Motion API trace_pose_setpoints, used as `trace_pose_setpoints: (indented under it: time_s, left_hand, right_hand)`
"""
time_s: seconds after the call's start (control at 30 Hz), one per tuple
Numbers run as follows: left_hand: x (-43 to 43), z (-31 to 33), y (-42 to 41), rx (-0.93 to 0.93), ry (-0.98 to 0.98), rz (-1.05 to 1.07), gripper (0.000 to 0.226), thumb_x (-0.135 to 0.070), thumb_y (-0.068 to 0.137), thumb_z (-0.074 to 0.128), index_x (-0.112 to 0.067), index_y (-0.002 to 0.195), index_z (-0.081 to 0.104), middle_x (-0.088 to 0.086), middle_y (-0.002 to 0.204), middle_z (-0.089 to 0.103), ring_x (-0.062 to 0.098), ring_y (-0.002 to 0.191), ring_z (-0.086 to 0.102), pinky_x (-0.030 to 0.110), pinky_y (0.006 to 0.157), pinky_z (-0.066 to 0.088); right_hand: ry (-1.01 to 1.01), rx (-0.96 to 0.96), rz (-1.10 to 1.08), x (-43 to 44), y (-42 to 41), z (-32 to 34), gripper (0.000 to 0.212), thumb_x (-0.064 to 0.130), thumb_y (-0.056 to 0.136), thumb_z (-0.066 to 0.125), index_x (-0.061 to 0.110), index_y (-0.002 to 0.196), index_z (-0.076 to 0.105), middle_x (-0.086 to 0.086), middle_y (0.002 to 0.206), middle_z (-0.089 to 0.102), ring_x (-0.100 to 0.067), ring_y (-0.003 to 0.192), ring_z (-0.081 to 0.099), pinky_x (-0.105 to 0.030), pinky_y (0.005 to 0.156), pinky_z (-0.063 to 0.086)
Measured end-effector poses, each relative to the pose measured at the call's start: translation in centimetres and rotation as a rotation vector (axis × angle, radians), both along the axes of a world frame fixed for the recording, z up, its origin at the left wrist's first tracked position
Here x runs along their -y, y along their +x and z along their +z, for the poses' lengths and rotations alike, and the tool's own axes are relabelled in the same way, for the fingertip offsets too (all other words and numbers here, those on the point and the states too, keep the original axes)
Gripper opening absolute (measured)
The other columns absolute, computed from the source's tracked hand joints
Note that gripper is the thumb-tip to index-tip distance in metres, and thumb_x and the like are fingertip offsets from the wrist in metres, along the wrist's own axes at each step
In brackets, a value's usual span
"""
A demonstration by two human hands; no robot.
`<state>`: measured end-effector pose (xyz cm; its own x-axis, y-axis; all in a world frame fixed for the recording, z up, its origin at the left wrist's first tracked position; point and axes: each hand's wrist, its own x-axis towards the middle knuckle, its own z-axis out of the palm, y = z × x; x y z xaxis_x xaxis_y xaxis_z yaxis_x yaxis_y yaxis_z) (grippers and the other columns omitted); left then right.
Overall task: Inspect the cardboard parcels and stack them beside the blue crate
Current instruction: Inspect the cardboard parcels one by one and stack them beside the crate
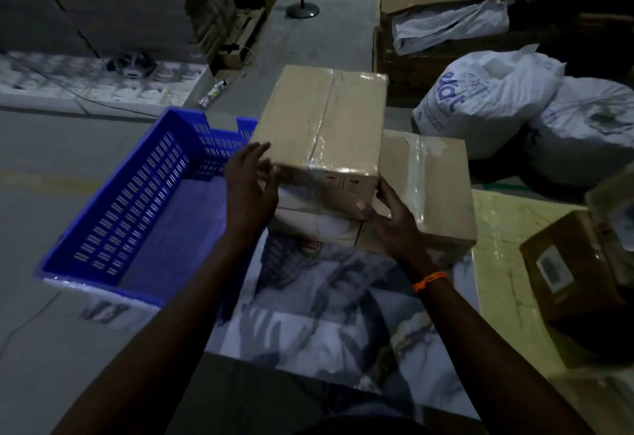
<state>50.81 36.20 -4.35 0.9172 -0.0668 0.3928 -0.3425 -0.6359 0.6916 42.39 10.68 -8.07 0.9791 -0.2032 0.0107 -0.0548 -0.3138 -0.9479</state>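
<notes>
Two hands steady a taped cardboard parcel [322, 132] atop another beside the blue crate [137, 201]: left hand [248, 187] fingers spread open against its side, right hand [387, 225] gripping its corner.

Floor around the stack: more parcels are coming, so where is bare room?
Free: inside the blue plastic crate and the grey concrete floor left of it. Crowded: right, by white sacks and brown labelled box.

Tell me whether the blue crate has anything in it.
Empty, as far as shown: the blue crate has a bare floor along its visible length. The left hand and the top parcel hide its far right corner.
</notes>
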Motion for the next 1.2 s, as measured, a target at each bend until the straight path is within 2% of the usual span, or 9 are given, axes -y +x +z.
trace_pose_setpoints:
  time_s: [0.07,0.17,0.3,0.4,0.53,0.67,0.8,1.07,1.2]
  left_hand:
    - [0.3,-2.1,-4.4,0.119,0.064,-0.036,0.041,-0.019,0.095,0.061,-0.009,0.135,0.060,0.014,0.140,0.053,0.028,0.132,0.046,0.028,0.113,0.032]
    - [1.4,-5.7,-11.1,0.078,0.101,-0.164,0.034,-0.021,0.098,0.058,-0.007,0.128,0.063,0.013,0.133,0.056,0.030,0.127,0.051,0.039,0.109,0.041]
    - [4.0,-10.3,-17.3,-0.064,0.080,-0.394,0.028,-0.022,0.100,0.058,-0.009,0.123,0.065,0.010,0.125,0.064,0.029,0.119,0.058,0.045,0.100,0.047]
    - [7.3,-12.2,-21.3,-0.150,0.104,-0.505,0.027,-0.021,0.098,0.058,-0.011,0.121,0.066,0.009,0.120,0.066,0.025,0.114,0.058,0.034,0.099,0.045]
    - [13.0,-12.2,-25.9,-0.204,0.122,-0.667,0.033,-0.030,0.097,0.054,-0.012,0.120,0.068,0.008,0.116,0.068,0.026,0.113,0.058,0.021,0.097,0.036]
    - [18.5,-12.0,-29.0,-0.223,0.160,-0.768,0.033,-0.031,0.094,0.055,-0.013,0.117,0.070,0.007,0.112,0.068,0.019,0.109,0.053,0.020,0.094,0.036]
    - [24.5,-12.8,-30.9,-0.293,0.257,-0.858,0.028,-0.021,0.095,0.063,-0.019,0.123,0.067,0.003,0.119,0.066,0.021,0.113,0.057,0.020,0.094,0.035]
    - [37.6,-13.8,-36.3,-0.406,0.303,-0.992,0.032,-0.018,0.097,0.063,-0.015,0.129,0.064,0.006,0.123,0.066,0.025,0.115,0.059,0.027,0.093,0.042]
    - [41.4,-15.6,-40.2,-0.495,0.352,-1.077,0.042,-0.017,0.096,0.065,-0.008,0.136,0.058,0.012,0.128,0.062,0.029,0.119,0.058,0.022,0.095,0.036]
  right_hand:
    - [-0.063,-0.045,-0.040,0.0,-3.1,-2.2,0.069,0.029,0.095,0.075,0.023,0.155,0.043,0.005,0.151,0.052,-0.009,0.137,0.051,-0.019,0.108,0.043]
    - [-0.142,-0.071,-0.106,0.6,-9.1,-5.6,0.065,0.029,0.094,0.071,0.015,0.153,0.047,-0.004,0.139,0.060,-0.020,0.132,0.055,-0.043,0.109,0.048]
    - [-0.278,-0.071,-0.248,2.4,-18.1,-8.0,0.054,0.021,0.093,0.072,0.007,0.144,0.057,-0.013,0.140,0.063,-0.029,0.132,0.058,-0.045,0.110,0.048]
    - [-0.441,-0.205,-0.351,5.8,-25.2,-9.7,0.055,0.026,0.090,0.070,0.000,0.138,0.060,-0.022,0.134,0.064,-0.041,0.126,0.059,-0.048,0.108,0.046]
    - [-0.760,-0.452,-0.361,13.5,-31.0,-11.1,0.069,0.042,0.089,0.057,0.001,0.144,0.053,-0.030,0.147,0.051,-0.051,0.137,0.046,-0.059,0.113,0.037]
    - [-0.961,-0.739,-0.353,20.6,-31.8,-10.2,0.078,0.033,0.095,0.062,0.014,0.161,0.027,-0.019,0.168,0.016,-0.040,0.155,0.011,-0.057,0.121,0.016]
    - [-0.977,-0.910,-0.345,26.1,-32.9,-11.3,0.077,0.035,0.093,0.059,0.018,0.160,0.026,-0.014,0.170,0.012,-0.039,0.156,0.009,-0.065,0.121,0.014]
    - [-0.983,-0.597,-0.288,23.2,-43.2,-14.3,0.080,0.025,0.066,0.084,0.006,0.140,0.059,-0.025,0.151,0.049,-0.044,0.135,0.052,-0.071,0.106,0.038]
    - [-0.802,-0.277,-0.400,25.2,-49.2,-14.7,0.066,0.038,0.091,0.055,0.013,0.151,0.046,-0.017,0.153,0.049,-0.035,0.140,0.044,-0.060,0.110,0.044]
